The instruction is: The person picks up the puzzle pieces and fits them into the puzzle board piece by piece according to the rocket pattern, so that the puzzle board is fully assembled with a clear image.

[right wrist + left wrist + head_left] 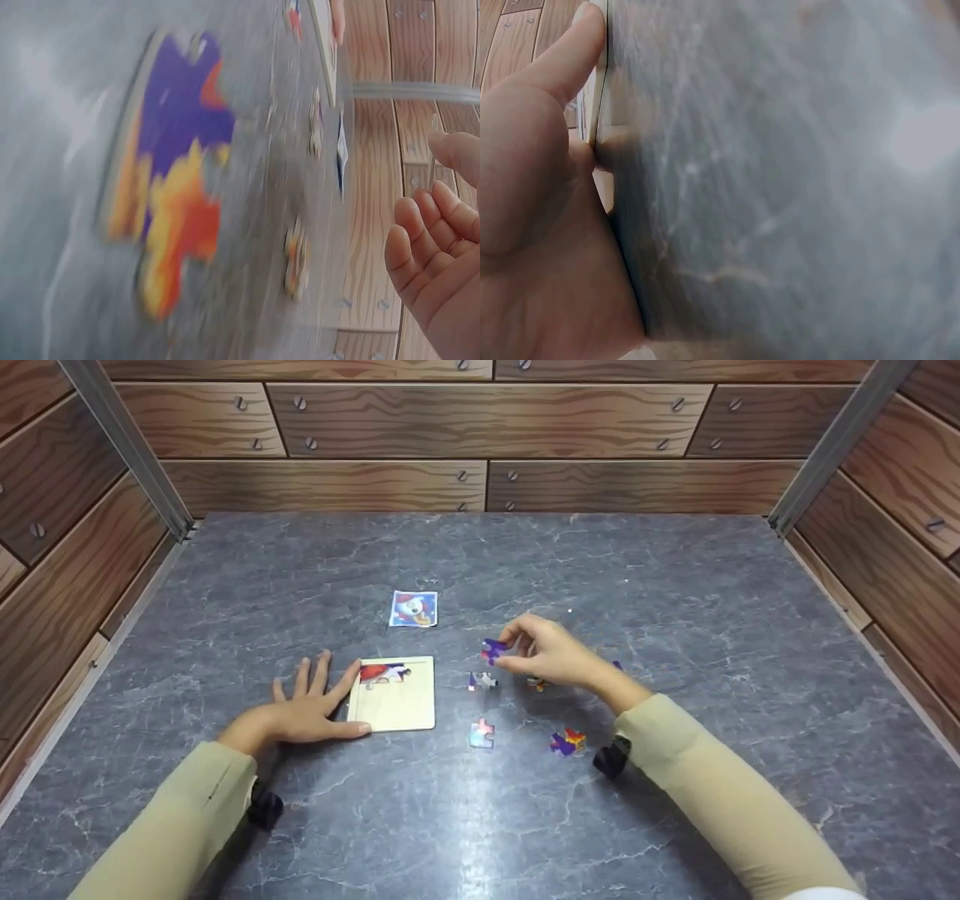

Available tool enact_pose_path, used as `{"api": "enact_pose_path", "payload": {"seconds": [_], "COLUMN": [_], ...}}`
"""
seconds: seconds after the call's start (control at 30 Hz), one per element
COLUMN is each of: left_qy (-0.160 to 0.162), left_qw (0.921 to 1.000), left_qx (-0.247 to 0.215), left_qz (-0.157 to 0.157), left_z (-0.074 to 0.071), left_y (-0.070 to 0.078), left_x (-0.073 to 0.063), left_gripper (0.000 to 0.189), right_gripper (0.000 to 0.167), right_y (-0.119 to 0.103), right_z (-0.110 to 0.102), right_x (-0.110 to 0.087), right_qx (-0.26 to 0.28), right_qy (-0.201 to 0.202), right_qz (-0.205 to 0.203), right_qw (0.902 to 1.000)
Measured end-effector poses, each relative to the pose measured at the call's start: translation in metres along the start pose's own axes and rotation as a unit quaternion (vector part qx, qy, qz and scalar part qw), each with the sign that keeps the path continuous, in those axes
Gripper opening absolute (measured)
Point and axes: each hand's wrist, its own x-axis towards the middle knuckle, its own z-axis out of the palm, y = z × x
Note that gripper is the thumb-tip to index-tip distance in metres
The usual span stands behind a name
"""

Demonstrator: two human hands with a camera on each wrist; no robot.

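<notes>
My right hand pinches a purple puzzle piece between thumb and fingers, above the table. In the right wrist view that piece shows only as a thin edge. Spread flat at the left, my left hand has its straight thumb and index finger touching the left side of a pale wooden puzzle board. A red and white puzzle piece lies in the board's upper left part. Below the right hand are a grey-and-white piece and a yellowish piece, partly hidden by it.
Nearer me lie a light blue and pink piece and a purple-orange piece. A purple bit peeks out behind the right wrist. Beyond the board is a small picture card. Wood-patterned walls enclose the grey marbled table.
</notes>
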Motion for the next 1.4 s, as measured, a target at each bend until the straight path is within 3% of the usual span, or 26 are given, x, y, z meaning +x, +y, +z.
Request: {"api": "enact_pose_path", "payload": {"seconds": [0.77, 1.1, 1.4], "left_qy": [0.000, 0.005, 0.004], "left_qw": [0.9999, 0.9999, 0.9997], "left_qx": [0.002, 0.006, 0.001], "left_qz": [-0.013, -0.014, -0.022], "left_z": [0.002, 0.002, 0.004], "left_y": [-0.001, -0.001, -0.001], "left_x": [0.003, 0.003, 0.004], "left_gripper": [0.103, 0.103, 0.104], "right_gripper": [0.028, 0.027, 0.027], "right_y": [-0.025, -0.023, -0.021], "right_z": [0.054, 0.065, 0.071], "right_x": [0.032, 0.044, 0.057], "right_qx": [-0.015, -0.013, -0.007], "right_qy": [-0.039, -0.065, -0.071], "right_qz": [-0.056, -0.013, -0.007], "right_qw": [0.9976, 0.9977, 0.9974]}}
